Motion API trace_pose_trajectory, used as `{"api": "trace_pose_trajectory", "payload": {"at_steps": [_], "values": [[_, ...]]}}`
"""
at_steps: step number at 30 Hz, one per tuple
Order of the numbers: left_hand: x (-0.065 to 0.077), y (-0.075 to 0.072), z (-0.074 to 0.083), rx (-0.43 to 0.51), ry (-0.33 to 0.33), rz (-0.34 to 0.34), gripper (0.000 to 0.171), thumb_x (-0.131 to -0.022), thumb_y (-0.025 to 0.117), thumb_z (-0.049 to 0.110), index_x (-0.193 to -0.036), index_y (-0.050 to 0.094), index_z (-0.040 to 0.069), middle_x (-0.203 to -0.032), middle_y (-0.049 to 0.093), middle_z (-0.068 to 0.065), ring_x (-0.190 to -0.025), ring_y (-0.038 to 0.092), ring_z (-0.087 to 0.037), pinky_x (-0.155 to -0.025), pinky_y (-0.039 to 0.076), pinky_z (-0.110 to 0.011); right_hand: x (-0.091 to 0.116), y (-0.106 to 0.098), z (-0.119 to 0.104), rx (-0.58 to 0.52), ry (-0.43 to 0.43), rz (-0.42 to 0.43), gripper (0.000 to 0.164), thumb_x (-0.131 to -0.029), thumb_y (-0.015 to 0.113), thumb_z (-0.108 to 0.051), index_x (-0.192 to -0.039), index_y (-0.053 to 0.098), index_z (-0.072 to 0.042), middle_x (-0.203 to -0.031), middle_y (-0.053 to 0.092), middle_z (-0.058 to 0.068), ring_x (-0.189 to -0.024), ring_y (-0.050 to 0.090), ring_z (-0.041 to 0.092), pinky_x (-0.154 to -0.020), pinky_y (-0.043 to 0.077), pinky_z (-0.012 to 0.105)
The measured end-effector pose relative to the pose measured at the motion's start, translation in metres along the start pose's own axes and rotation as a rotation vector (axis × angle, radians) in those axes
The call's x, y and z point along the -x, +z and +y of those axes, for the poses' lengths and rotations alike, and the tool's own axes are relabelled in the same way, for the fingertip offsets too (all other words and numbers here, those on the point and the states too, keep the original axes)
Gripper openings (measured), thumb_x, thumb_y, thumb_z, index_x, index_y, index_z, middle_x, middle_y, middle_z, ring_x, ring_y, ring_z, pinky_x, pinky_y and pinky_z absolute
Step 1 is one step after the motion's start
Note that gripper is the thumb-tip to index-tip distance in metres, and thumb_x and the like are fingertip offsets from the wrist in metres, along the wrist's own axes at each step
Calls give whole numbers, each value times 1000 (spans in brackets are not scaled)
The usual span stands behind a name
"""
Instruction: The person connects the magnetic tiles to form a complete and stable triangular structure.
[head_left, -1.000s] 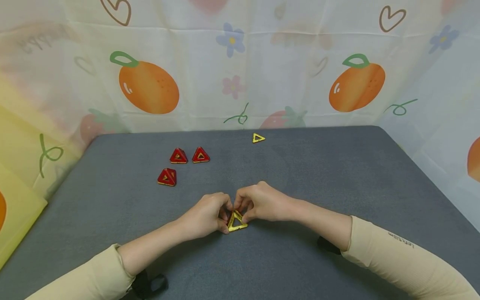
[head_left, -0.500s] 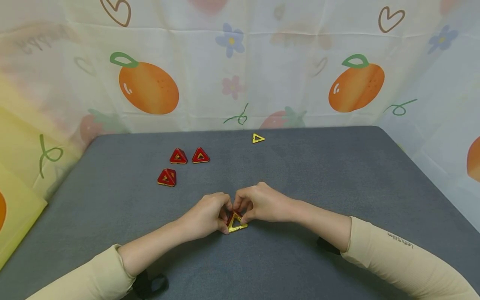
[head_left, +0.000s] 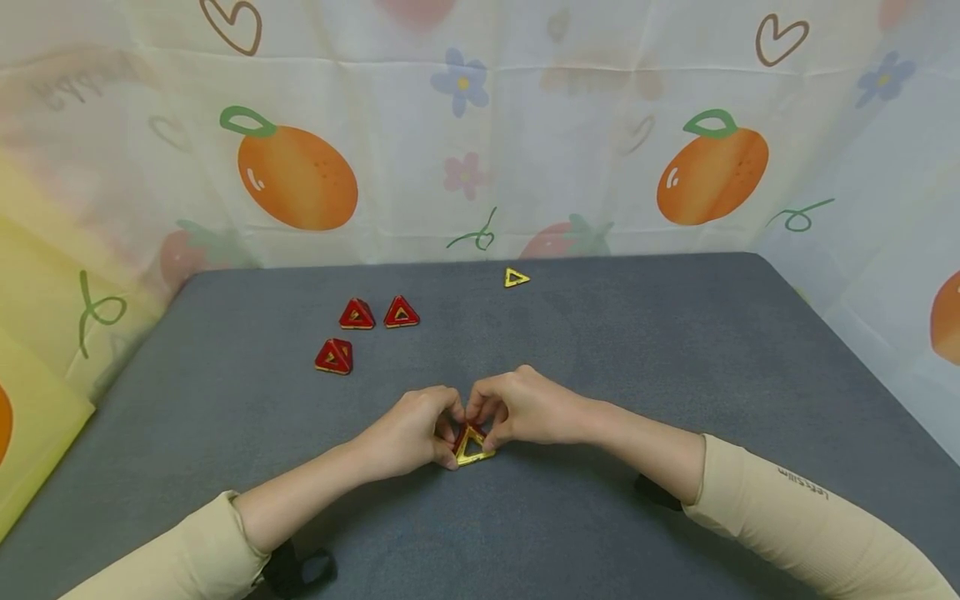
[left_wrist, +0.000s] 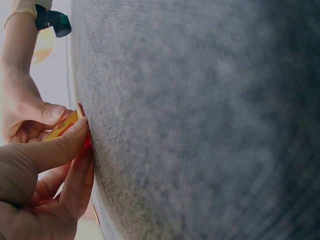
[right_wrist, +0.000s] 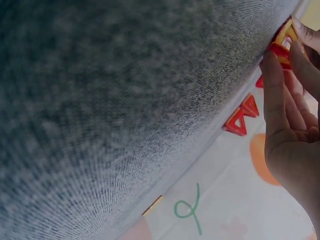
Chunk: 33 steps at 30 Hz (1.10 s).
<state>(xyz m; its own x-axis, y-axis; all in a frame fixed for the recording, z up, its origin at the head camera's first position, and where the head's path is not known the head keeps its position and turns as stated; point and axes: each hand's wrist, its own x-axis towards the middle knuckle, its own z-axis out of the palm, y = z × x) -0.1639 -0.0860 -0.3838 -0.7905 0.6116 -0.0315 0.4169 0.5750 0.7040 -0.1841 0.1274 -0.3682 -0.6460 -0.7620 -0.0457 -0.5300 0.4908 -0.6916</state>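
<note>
In the head view, my left hand [head_left: 412,433] and right hand [head_left: 528,408] meet at the middle front of the table. Between them stands a small pyramid of triangular magnetic tiles, its yellow tile [head_left: 476,458] facing me and red showing behind. My left thumb and fingers pinch its left side. The right hand pinches its right side and top. From the left wrist, the left thumb presses near the yellow tile [left_wrist: 61,128], low by the tabletop. In the right wrist view, a red tile [right_wrist: 280,50] shows between the right fingers. The back faces are mostly hidden by fingers.
Three red pyramids with yellow bases stand at the back left: one [head_left: 357,303], another [head_left: 401,302] beside it, and a third [head_left: 342,345] nearer. A flat yellow triangular tile [head_left: 507,280] lies near the table's far edge. A printed curtain [head_left: 525,192] hangs behind the grey table [head_left: 675,350].
</note>
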Motion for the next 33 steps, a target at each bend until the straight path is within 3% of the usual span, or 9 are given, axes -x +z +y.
{"api": "trace_pose_trajectory", "payload": {"at_steps": [10, 19, 25, 33], "values": [[1, -3, -3, 56, -8, -16, 44, -68, 87, 0, -103, 62, 3, -95, 65, -9, -73, 61, -5, -61, 51, -17, 0, -5, 0, -26, 33, -28, 31, -81, 79, -3, -109, 69, -11, -102, 77, 7, -79, 73, 4, -69, 56, 17], [0, -4, -5, 39, -9, -17, 43, -71, 87, 6, -109, 68, 4, -102, 67, -8, -74, 61, -3, -64, 51, -17, -2, -16, 6, -38, 93, -27, 29, -82, 76, 0, -108, 69, -10, -103, 74, 8, -78, 72, 5, -70, 57, 20], [-1, -4, -6, 36, -6, -21, 42, -71, 87, 6, -109, 70, 6, -103, 68, -6, -75, 59, -3, -65, 51, -17, -9, -28, 13, -13, 113, 27, 29, -82, 77, -2, -109, 69, -8, -104, 74, 8, -80, 72, 6, -70, 57, 20], [-1, -5, -7, 46, -1, -36, 42, -73, 85, 6, -112, 69, 5, -100, 67, -4, -75, 59, -3, -64, 51, -18, -19, -52, 31, 25, 219, 164, 33, -85, 76, -6, -117, 67, -7, -114, 72, 11, -90, 73, 16, -76, 59, 27]]}}
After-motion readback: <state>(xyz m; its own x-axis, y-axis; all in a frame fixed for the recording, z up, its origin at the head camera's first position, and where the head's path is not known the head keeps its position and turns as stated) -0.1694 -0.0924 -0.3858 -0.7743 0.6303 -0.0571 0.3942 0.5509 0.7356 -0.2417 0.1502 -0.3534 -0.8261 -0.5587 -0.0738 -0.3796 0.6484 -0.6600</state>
